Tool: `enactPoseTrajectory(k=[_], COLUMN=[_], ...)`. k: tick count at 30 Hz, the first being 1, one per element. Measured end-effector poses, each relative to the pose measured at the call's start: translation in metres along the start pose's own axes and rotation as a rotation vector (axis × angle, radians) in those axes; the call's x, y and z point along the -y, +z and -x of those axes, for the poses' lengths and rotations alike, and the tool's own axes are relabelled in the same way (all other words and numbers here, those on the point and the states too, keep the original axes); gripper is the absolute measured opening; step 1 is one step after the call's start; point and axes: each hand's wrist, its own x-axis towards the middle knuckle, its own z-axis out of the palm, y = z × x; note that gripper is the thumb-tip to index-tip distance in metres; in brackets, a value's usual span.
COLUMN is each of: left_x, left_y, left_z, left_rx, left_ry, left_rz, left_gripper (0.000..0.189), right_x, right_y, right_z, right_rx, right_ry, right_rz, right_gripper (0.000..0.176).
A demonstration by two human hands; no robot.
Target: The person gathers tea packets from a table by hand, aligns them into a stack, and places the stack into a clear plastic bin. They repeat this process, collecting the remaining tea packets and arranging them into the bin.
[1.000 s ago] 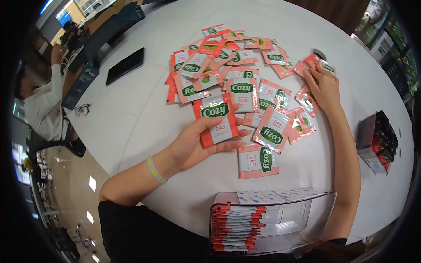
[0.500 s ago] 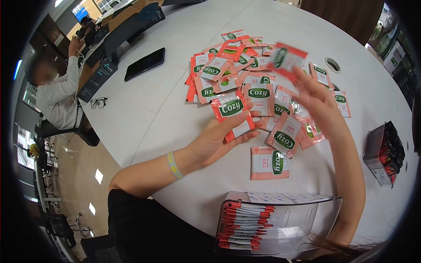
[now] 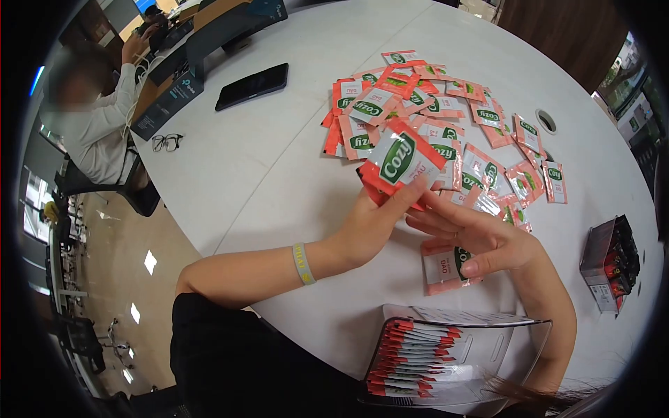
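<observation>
Right fingers (image 3: 454, 212) lowered beside left-held red sachet (image 3: 404, 159).

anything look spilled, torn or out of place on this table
Nothing looks spilled or visibly torn. Only the loose sachets seem untidy: they overlap at odd angles, unlike the stack in the clear box.
</observation>
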Motion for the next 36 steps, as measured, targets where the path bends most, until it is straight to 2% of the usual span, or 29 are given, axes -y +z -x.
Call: enactPoseTrajectory(k=[2, 3, 4, 5, 7, 9, 11, 12, 14, 16, 18, 20, 22, 25, 27, 30, 32, 33, 35, 36], left_x=[-0.009, -0.012, -0.012, -0.012, -0.012, -0.012, -0.011, -0.01, -0.008, -0.007, -0.008, -0.011, -0.014, -0.018, -0.026, -0.026, -0.026, -0.028, -0.031, -0.031], left_y=[0.0, -0.001, -0.002, -0.003, -0.006, -0.009, -0.009, -0.008, -0.008, -0.01, -0.011, -0.021, -0.024, -0.022, -0.027, -0.029, -0.031, -0.029, -0.03, -0.034], left_z=[0.0, -0.001, -0.003, -0.005, -0.008, -0.008, -0.006, -0.004, 0.0, 0.004, 0.004, 0.003, 0.002, 0.0, -0.003, -0.01, -0.014, -0.015, -0.018, -0.02], left_rx=[-0.028, -0.048, -0.049, -0.068, -0.093, -0.108, -0.096, -0.079, -0.067, -0.045, -0.086, -0.041, -0.006, -0.097, -0.117, -0.148, -0.164, -0.213, -0.262, -0.244], left_ry=[-0.069, -0.139, -0.131, -0.104, -0.071, -0.12, -0.155, -0.192, -0.195, -0.193, -0.144, -0.146, -0.143, -0.106, -0.189, -0.124, -0.143, -0.135, -0.127, -0.128], left_rz=[0.019, 0.034, 0.037, 0.061, 0.081, 0.083, 0.059, 0.04, 0.065, 0.087, 0.091, 0.039, -0.011, -0.036, -0.117, -0.088, -0.07, 0.04, 0.129, 0.154], left_gripper=[0.039, 0.04, 0.04, 0.039, 0.038, 0.034, 0.035, 0.035, 0.034, 0.034, 0.037, 0.037, 0.038, 0.038, 0.039, 0.041, 0.04, 0.04, 0.04, 0.041], right_x=[0.002, 0.006, 0.009, 0.014, 0.023, 0.028, 0.024, 0.023, 0.019, 0.011, 0.001, 0.003, -0.002, -0.006, -0.007, -0.011, -0.01, -0.009, -0.007, -0.002], right_y=[-0.001, -0.002, -0.005, -0.011, -0.03, -0.05, -0.074, -0.082, -0.096, -0.106, -0.111, -0.11, -0.116, -0.115, -0.114, -0.112, -0.109, -0.108, -0.103, -0.1], right_z=[-0.002, -0.001, -0.001, -0.001, -0.005, -0.021, -0.041, -0.05, -0.066, -0.084, -0.098, -0.104, -0.114, -0.119, -0.117, -0.111, -0.108, -0.107, -0.108, -0.107], right_rx=[0.022, 0.011, 0.001, 0.006, -0.264, -0.516, -0.704, -0.7, -0.751, -0.757, -0.782, -0.731, -0.697, -0.696, -0.696, -0.745, -0.795, -0.803, -0.817, -0.826], right_ry=[0.009, 0.048, 0.088, 0.091, 0.045, -0.075, -0.159, -0.163, -0.359, -0.338, -0.58, -0.514, -0.485, -0.381, -0.332, -0.402, -0.429, -0.435, -0.662, -0.677], right_rz=[0.047, 0.055, 0.066, 0.075, 0.169, 0.442, 0.645, 0.645, 1.069, 1.014, 1.37, 1.268, 1.769, 1.702, 1.68, 1.689, 1.548, 1.542, 1.316, 1.304], right_gripper=[0.089, 0.08, 0.071, 0.071, 0.044, 0.025, 0.022, 0.022, 0.022, 0.022, 0.022, 0.027, 0.034, 0.043, 0.046, 0.051, 0.05, 0.05, 0.046, 0.046])
